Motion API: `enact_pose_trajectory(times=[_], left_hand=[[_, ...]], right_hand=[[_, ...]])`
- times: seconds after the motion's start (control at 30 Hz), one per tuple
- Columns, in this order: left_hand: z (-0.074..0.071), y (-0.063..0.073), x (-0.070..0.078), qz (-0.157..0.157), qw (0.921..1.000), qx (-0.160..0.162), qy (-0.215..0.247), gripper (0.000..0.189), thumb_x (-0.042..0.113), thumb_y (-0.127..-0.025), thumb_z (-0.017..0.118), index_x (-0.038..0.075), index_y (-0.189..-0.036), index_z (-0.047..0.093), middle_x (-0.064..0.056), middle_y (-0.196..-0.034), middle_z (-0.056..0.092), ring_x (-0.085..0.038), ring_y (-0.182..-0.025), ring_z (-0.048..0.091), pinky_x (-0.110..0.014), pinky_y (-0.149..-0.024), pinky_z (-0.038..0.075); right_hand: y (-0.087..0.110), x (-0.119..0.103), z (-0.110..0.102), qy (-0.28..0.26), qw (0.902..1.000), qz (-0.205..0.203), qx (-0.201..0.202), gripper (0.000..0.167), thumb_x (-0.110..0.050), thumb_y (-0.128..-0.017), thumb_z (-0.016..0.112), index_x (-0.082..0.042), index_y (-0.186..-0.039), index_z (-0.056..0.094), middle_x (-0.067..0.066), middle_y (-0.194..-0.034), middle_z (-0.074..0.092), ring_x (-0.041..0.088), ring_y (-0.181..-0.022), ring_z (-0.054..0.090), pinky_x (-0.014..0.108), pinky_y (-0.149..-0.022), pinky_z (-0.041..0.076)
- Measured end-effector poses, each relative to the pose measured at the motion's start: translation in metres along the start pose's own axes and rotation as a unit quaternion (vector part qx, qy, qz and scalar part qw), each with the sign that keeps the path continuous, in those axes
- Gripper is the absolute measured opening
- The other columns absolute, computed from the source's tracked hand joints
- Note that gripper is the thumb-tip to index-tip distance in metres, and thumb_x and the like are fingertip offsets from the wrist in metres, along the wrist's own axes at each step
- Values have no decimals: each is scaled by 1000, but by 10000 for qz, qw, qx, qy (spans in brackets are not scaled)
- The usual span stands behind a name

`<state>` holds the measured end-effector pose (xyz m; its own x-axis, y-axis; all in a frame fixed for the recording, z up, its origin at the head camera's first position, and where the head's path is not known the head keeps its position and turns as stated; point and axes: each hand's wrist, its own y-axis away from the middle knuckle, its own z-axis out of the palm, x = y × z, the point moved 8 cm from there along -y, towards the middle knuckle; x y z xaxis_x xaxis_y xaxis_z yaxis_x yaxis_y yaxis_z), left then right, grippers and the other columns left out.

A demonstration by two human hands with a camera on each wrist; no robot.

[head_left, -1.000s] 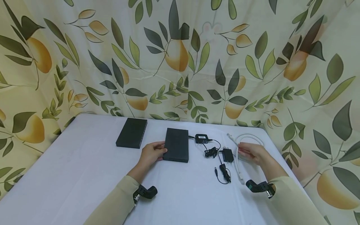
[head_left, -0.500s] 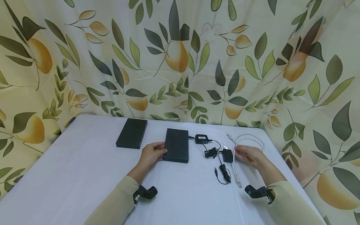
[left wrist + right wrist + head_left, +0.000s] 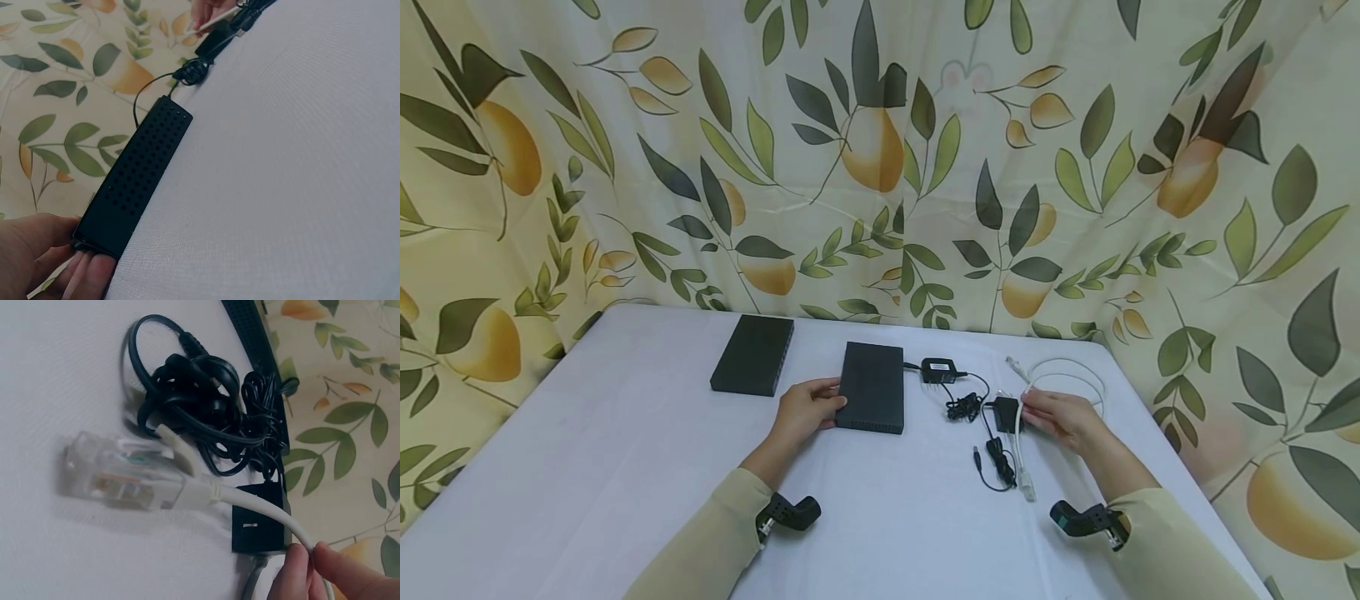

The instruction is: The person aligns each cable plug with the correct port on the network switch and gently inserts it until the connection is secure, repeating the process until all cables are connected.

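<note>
My left hand (image 3: 805, 408) grips the left edge of a flat black network box (image 3: 870, 387), thumb above and fingers below in the left wrist view. Round holes perforate the side of the box (image 3: 140, 169) there. Between thumb and fingers, my right hand (image 3: 1063, 417) pinches a white Ethernet cable (image 3: 1017, 442). Its clear plug (image 3: 119, 469) hangs toward the table's front, and the cable passes over a black power adapter (image 3: 1004, 412). The cable's other end (image 3: 1015, 364) lies near the back, with a loop between.
A second flat black box (image 3: 752, 354) lies at the back left. Another black adapter (image 3: 937, 369) sits right of the held box, joined to a coiled cord (image 3: 964, 407). A second bundled cord (image 3: 1000, 462) lies in front. A patterned curtain (image 3: 880, 192) hangs behind the white-covered table (image 3: 865, 517).
The right hand has moved left with the white Ethernet cable, bringing it across the black adapter. The left hand and the box it grips have stayed in place.
</note>
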<state>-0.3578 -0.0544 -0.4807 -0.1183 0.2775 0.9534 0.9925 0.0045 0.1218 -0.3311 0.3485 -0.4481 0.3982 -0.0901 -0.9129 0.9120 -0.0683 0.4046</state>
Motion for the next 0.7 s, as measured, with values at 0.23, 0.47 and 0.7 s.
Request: enact_pose_trajectory(times=[0.23,0.47,0.7], left_hand=[[0,1,1,40,10000,-10,18,40,12,-87,75,14,-126,68,-7,-110,68,-16,-90,67,-27,-66,61],[0,1,2,40,10000,-30,20,39,11,-87,74,14,-126,68,-7,-110,68,-16,-90,67,-27,-67,61],[0,2,3,37,10000,-16,9,39,12,-87,74,14,-125,68,-7,-109,68,-16,-90,67,-27,-66,61]], right_hand=[[0,1,-4,122,9998,-58,124,17,-2,-96,60,-11,-84,68,0,-78,73,9,-73,71,23,-76,59],[4,2,-5,594,9978,-291,42,26,-1,-96,60,12,-118,60,-1,-80,72,7,-75,70,25,-76,60],[13,6,-2,988,9942,-407,-131,51,-4,-95,62,20,-135,42,-2,-84,73,7,-77,70,25,-76,60]])
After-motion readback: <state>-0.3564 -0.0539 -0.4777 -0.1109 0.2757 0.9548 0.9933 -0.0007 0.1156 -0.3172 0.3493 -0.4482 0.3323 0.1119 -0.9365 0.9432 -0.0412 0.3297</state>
